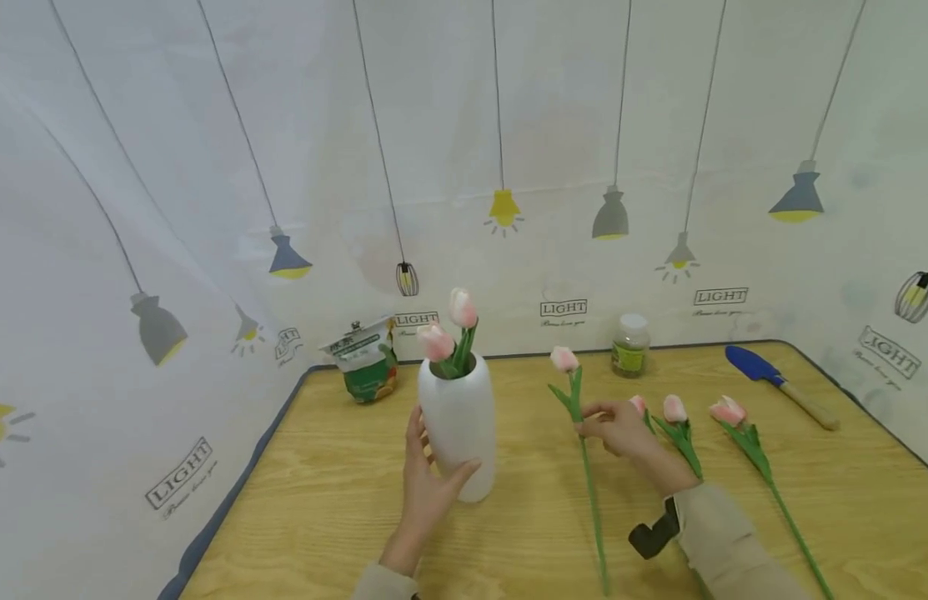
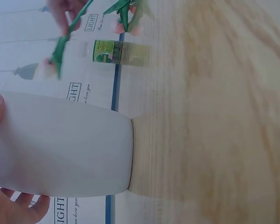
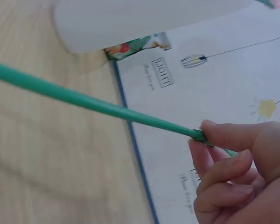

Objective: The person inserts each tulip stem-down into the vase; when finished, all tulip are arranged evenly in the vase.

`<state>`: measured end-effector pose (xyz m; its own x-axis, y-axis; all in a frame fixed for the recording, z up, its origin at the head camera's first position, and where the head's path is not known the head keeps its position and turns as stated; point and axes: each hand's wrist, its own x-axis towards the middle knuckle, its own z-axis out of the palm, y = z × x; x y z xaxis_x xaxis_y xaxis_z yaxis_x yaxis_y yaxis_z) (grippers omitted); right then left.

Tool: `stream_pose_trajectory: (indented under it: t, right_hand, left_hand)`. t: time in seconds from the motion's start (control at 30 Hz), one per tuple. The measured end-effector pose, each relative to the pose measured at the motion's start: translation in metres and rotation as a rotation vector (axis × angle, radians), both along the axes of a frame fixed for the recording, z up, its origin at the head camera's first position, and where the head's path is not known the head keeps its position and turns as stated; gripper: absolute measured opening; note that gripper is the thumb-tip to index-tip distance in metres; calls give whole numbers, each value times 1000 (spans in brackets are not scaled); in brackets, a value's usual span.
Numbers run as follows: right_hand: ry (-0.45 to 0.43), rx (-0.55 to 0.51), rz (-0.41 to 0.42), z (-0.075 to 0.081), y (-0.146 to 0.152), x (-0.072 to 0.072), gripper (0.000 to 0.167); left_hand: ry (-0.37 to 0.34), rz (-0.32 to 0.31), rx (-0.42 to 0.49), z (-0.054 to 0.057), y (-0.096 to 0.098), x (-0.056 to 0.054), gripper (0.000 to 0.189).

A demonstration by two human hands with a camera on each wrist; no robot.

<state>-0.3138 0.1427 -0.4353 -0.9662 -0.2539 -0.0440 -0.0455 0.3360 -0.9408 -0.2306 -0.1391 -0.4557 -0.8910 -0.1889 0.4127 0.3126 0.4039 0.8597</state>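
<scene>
Left hand [image 1: 426, 487] wrapped around the lower body of the white vase [image 1: 458, 425], thumb on the near side and fingers behind, vase standing upright on the wooden table [image 1: 336, 500]. Already in the vase: two pink tulips [image 1: 448, 333], heads above the rim. Right hand [image 1: 624, 429] pinching the green stem of a third pink tulip [image 1: 576, 400] between thumb and fingertips, just below the leaves; bloom raised, stem slanting down toward the near table edge, just right of the vase. Seen from the right wrist: thumb and fingers [image 3: 228, 140] clamped on the stem. Lying flat on the table to the right: more pink tulips [image 1: 734, 417], one partly hidden behind the right hand. Along the back edge: a green-labelled tub [image 1: 366, 367], a small jar [image 1: 630, 345] and a blue trowel [image 1: 779, 383] with a wooden handle
</scene>
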Motion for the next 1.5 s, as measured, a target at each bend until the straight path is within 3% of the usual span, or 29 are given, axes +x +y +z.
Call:
stream_pose_trajectory:
  t: [0.17,0.27,0.4,0.5,0.63,0.73,0.87,1.0,1.2,1.5]
  right_hand:
    - [55,-80,-66,30,-7,0,44]
    - [156,-147,-130,56,-6,-1,46]
    - [303,-300,-218,98,-5,0,37]
    - [374,-465,-238,127,-7,3,29]
    - [458,-650,-219,163,-16,9,28]
    - [523,-776,-157,185,-24,15,27]
    - [590,-869,-77,207,-36,20,24]
    - [622,-855,-57,215,-47,19,23]
    - [614,-720,-42,213,-61,17,22]
    - [600,-411,-11,207,-84,11,26]
  left_hand:
    - [-7,6,15,-3,3,1,99]
    - [-13,5,16,-1,4,2,99]
    - [-37,2,19,6,4,3,99]
    - [-51,6,23,14,6,8,98]
    - [-56,8,26,25,8,15,96]
    - [-71,5,36,29,10,18,95]
    - [-73,3,34,17,6,10,97]
    - [-34,6,13,3,1,0,98]
    - [-10,-2,14,-1,1,-3,100]
    - [11,0,19,-1,0,-2,100]
